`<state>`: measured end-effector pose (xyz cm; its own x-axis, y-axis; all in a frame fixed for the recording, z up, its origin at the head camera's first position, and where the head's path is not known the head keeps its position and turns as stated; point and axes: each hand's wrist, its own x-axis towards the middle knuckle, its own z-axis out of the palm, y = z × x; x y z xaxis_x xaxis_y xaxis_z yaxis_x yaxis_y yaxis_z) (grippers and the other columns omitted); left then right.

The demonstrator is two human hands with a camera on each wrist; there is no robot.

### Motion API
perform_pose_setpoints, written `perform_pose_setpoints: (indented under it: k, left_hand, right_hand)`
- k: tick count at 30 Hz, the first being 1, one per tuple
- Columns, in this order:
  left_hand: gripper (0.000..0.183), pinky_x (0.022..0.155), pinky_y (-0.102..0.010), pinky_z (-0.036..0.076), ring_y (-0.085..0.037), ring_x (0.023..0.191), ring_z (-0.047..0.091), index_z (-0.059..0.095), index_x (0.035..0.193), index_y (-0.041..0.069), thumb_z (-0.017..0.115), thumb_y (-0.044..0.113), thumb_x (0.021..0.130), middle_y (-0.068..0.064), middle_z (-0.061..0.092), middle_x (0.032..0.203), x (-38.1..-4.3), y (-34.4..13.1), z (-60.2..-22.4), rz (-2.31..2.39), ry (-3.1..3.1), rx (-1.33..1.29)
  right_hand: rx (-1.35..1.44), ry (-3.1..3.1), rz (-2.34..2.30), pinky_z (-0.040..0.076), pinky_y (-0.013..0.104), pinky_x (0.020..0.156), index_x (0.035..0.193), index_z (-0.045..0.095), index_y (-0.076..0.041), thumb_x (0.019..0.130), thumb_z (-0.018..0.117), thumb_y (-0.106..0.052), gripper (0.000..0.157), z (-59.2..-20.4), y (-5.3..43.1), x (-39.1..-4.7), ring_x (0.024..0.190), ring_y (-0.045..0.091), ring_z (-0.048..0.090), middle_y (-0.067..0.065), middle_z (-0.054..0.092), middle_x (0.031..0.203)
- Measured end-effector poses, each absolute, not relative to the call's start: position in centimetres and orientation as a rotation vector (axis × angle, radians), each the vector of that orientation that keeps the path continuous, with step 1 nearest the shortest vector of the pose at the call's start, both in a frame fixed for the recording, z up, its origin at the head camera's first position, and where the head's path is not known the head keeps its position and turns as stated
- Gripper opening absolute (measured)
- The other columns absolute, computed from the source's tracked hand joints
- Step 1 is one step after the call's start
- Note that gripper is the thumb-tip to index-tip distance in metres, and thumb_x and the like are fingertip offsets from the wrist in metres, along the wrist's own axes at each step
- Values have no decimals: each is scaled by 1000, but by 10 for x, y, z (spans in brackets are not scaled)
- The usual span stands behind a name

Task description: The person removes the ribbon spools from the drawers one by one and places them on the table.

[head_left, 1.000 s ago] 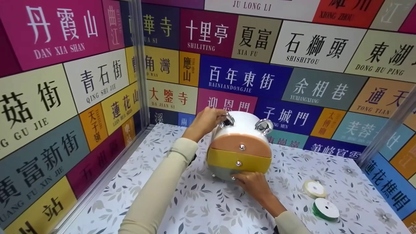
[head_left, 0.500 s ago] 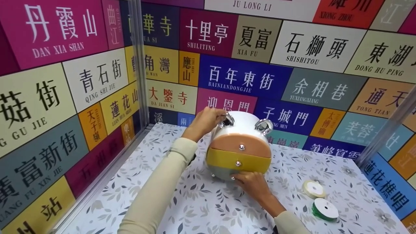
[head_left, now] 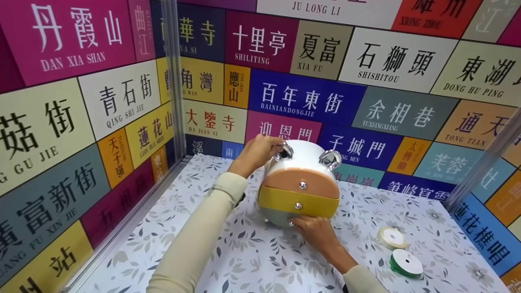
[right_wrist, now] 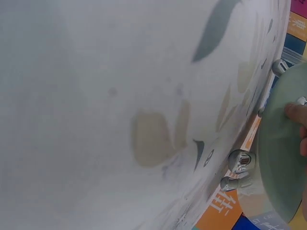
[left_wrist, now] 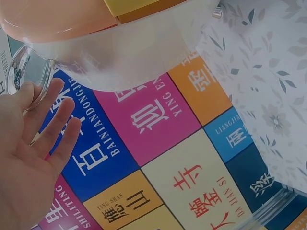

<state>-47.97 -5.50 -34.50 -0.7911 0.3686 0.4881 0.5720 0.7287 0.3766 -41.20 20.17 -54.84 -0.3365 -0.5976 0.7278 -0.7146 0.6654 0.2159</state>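
Observation:
A small rounded drawer box [head_left: 306,154] with a white shell stands on the table, its front striped by an orange drawer [head_left: 285,179], a yellow drawer [head_left: 276,197] and a grey-green drawer [head_left: 274,215]. Each drawer has a silver knob. Two silver ears rise from the top. My left hand [head_left: 257,154] pinches the left ear [left_wrist: 36,67] between thumb and index finger, the other fingers spread in the left wrist view. Low at the front, my right hand [head_left: 319,232] pinches the bottom knob [right_wrist: 301,100], fingers curled against the grey-green drawer. All three drawers sit closed.
Two ribbon spools lie to the right of the box: a cream spool [head_left: 392,237] and a green spool [head_left: 407,262]. A leaf-patterned cloth [head_left: 244,260] covers the table. Panels with printed place names [head_left: 307,95] wall the back and sides; silver feet [right_wrist: 240,161] carry the box.

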Motion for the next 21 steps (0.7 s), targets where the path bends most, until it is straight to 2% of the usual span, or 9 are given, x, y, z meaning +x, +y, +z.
perform_pose_setpoints:
  k: [6,13,21]
  left_hand:
    - [20,87,-28,56,-8,99,68,77,119,30,65,29,104,8,76,115,-479,-56,-344,-776,-2572,-721]
    - [23,88,-27,57,-9,103,69,76,124,31,64,31,104,7,76,119,-479,-56,-342,-766,-2585,-704]
    - [24,85,-24,57,-8,98,68,76,125,31,65,30,104,7,76,118,-477,-52,-342,-746,-2606,-672]
  right_hand:
    - [1023,-2030,95,24,15,46,80,70,-20,75,94,-16,25,-546,200,-414,45,6,43,-9,49,54]
    - [1035,-1986,-74,28,20,41,80,68,-20,75,92,-13,26,-543,200,-420,42,9,42,-7,49,54]
    - [1042,-1937,-137,27,19,40,79,62,-18,76,87,-6,27,-544,202,-418,41,9,41,-7,46,56]
